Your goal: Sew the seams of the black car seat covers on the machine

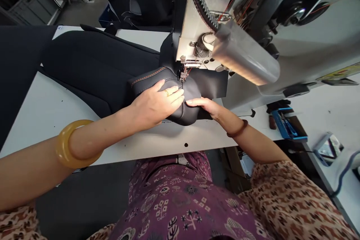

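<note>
Holding black cover (104, 63) near table edge (157, 150).

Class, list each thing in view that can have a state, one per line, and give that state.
Left hand, palm down on the black material
Right hand, thumb on the material, other fingers hidden
Black material, spread over the table, partly under the presser foot
Presser foot, at the material; raised or lowered unclear
Lamp, lit
Blue box, open, blue-handled tool inside

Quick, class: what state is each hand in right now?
Left hand: open, palm down on the black material.
Right hand: thumb on the material, fingers hidden; grip cannot be told.
</note>
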A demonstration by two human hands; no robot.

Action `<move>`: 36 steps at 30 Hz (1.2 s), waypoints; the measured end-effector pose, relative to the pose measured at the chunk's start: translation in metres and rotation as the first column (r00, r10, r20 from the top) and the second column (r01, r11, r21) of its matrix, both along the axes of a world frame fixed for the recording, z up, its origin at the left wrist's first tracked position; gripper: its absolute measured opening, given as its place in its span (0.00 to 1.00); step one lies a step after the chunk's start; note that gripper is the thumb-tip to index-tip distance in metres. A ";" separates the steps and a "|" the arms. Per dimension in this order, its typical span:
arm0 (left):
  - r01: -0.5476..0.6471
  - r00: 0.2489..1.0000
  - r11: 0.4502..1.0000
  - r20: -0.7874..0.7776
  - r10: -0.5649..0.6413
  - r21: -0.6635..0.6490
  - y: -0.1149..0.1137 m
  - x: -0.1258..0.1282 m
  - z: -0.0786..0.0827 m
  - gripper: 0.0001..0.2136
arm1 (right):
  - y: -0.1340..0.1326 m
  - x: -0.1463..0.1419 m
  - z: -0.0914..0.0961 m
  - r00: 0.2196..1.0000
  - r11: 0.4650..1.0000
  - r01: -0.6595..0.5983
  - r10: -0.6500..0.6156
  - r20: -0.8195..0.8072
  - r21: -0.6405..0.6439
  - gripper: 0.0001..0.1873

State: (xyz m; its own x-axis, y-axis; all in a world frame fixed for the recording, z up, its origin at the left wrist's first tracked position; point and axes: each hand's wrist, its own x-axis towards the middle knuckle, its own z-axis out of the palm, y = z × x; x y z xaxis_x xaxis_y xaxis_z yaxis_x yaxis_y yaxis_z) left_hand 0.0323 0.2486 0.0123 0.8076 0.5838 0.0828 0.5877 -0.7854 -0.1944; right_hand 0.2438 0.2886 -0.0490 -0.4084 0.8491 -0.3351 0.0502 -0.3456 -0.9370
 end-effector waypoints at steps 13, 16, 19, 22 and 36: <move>-0.061 0.997 0.998 -0.043 0.062 0.021 -0.004 0.003 -0.003 0.30 | 0.005 0.003 0.008 0.904 0.832 0.345 -0.420 0.087 0.434 0.22; -0.075 0.996 0.997 -0.051 0.077 0.029 0.002 0.003 0.000 0.31 | 0.009 0.002 0.011 0.888 0.833 0.356 -0.442 0.122 0.424 0.22; -0.086 0.995 0.995 -0.042 0.089 0.049 0.012 0.001 -0.001 0.29 | 0.019 0.001 0.012 0.881 0.831 0.354 -0.450 0.146 0.428 0.23; -0.065 0.998 0.996 0.011 0.065 0.060 0.020 -0.002 -0.006 0.24 | 0.030 0.001 0.013 0.897 0.836 0.308 -0.414 0.154 0.454 0.25; -0.099 0.968 0.995 0.234 0.093 0.017 0.028 -0.002 -0.014 0.19 | 0.068 0.007 -0.002 0.905 0.813 0.251 -0.390 0.171 0.526 0.22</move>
